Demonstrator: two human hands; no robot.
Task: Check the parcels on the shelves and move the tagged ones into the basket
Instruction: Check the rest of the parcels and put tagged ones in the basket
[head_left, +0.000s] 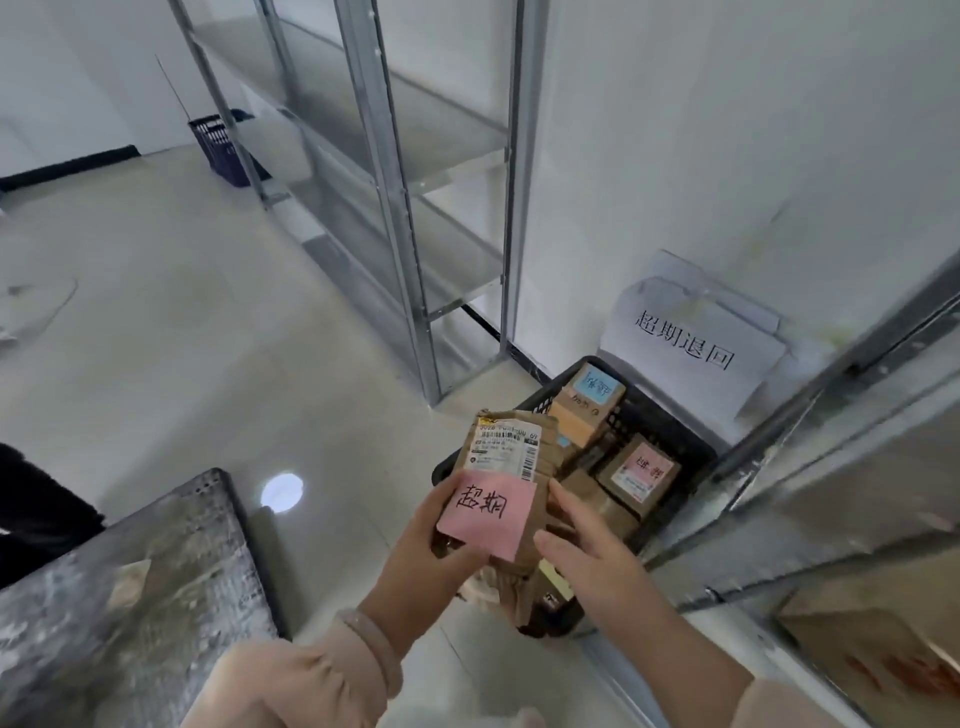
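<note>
Left grip (431, 551) is clamped on the lower left corner of a brown paper parcel (540, 499), thumb lying over a pink note (491, 512) stuck to its face and the fingers curled behind. Right grip (592, 556) is apart, its fingers nearly straight, the tips touching the parcel's right edge. Both sleeves are pale pink.

From the head view, the parcel is held upright in the air, above the near left corner of a black basket (670, 415) that stands on the floor. It bears a white shipping label (504, 447) above the pink note, which carries black handwritten characters. Inside the basket lie several brown boxes, one with a blue note (595, 389) and one with a pink note (644, 470). A white paper sign (691, 343) leans on the wall just behind the basket. Metal shelves (395, 208) stand to the left of the basket, and another rack (831, 467) to its right. A dark blue basket (223, 150) sits far off by the wall.
</note>
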